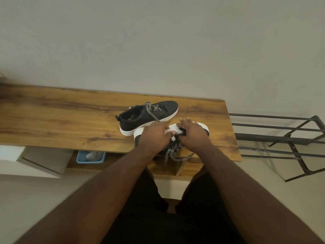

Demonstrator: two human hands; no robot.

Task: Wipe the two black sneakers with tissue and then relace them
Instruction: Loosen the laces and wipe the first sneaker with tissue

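Two black sneakers with white soles lie on a wooden table (pixel 52 120). The far sneaker (pixel 149 115) stands upright, its speckled lace loose across the top. The near sneaker (pixel 204 128) is tipped on its side with the white sole facing away from me, and its lace (pixel 175 154) hangs over the table's front edge. My left hand (pixel 154 136) presses a white tissue (pixel 169 132) against this shoe. My right hand (pixel 193 134) grips the shoe from above, fingers curled over the sole.
A blue basket (pixel 90 157) holding something white sits on a shelf under the table. A black metal rack (pixel 281 140) stands to the right of the table. A pale wall runs behind. My legs in dark shorts are below.
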